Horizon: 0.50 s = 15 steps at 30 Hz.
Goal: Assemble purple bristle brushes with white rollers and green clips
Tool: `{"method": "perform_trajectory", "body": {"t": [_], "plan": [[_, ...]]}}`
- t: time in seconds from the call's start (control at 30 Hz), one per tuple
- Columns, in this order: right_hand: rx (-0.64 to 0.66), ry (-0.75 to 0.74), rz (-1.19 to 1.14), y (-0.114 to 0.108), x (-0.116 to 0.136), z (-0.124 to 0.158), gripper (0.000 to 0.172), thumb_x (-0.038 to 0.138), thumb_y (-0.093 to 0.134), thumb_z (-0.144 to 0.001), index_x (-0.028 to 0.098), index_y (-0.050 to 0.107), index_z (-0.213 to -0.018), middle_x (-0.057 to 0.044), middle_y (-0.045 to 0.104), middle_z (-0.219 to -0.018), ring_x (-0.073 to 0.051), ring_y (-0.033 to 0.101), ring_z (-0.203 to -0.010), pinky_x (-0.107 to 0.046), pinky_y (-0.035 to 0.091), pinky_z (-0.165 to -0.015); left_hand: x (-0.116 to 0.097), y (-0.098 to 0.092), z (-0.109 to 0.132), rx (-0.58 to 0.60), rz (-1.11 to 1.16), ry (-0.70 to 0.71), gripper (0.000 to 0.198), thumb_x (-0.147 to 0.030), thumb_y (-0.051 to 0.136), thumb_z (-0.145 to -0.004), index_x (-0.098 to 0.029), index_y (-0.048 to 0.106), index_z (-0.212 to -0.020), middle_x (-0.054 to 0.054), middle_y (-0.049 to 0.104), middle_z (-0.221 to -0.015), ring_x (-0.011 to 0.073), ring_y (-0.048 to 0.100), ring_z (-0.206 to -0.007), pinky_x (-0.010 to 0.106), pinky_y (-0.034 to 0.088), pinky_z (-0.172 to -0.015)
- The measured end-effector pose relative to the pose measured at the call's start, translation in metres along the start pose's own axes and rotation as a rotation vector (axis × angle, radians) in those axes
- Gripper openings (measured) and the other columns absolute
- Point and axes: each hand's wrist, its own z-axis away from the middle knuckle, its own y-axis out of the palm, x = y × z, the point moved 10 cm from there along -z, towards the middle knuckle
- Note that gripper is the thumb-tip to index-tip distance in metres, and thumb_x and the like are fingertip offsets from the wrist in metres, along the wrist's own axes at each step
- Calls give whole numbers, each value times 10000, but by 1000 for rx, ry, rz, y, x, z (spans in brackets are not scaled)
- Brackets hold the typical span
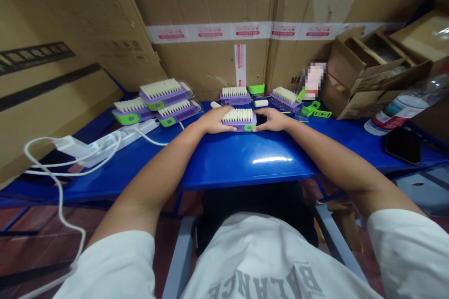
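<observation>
**Cupping a purple scrub brush [239, 126] between two bare hands**

The brush lies bristles-up on a blue table [242, 161], toward its far side and centred in front of the person. The left hand [213, 120] and right hand [271, 119] are both half-curled against its two ends, fingers touching it. Whether they actually grip it, I cannot tell.

Just beyond the left hand, three more brushes [164, 93] sit in a loose cluster at far left. Two others [285, 98] [235, 96] stand farther off, near the right hand, with a white roller [261, 103] and green plastic clips [311, 108] scattered among them.

At near left lie a white power strip [115, 140] and a tangle of white cable [59, 196]. At right are a plastic water bottle [403, 107], a black phone [402, 145] and an open cardboard box [368, 74] — taped cartons [210, 32] wall off the far side.
</observation>
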Motion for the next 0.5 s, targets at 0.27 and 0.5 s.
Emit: {"method": "perform_trajectory", "body": {"t": [0.27, 0.5], "plan": [[1, 0, 12, 1, 1, -1, 763, 344, 1029, -782, 155, 784, -1480, -153, 821, -1495, -399, 786, -1383, -543, 590, -1237, 0, 0, 0, 8, -1, -8, 878, -633, 842, -841, -145, 619, -1536, 197, 743, -1506, 400, 735, -1362, 474, 570, -1161], [15, -20, -27, 0, 4, 0, 745, 361, 1029, -785, 173, 787, -1465, -146, 817, -1505, -388, 785, -1388, -543, 586, -1249, 0, -2, 2, 28, 20, -45, 937, -638, 855, -828, -135, 607, -1579, 219, 693, -1592, 429, 699, -1423, 521, 543, -1219]]}}
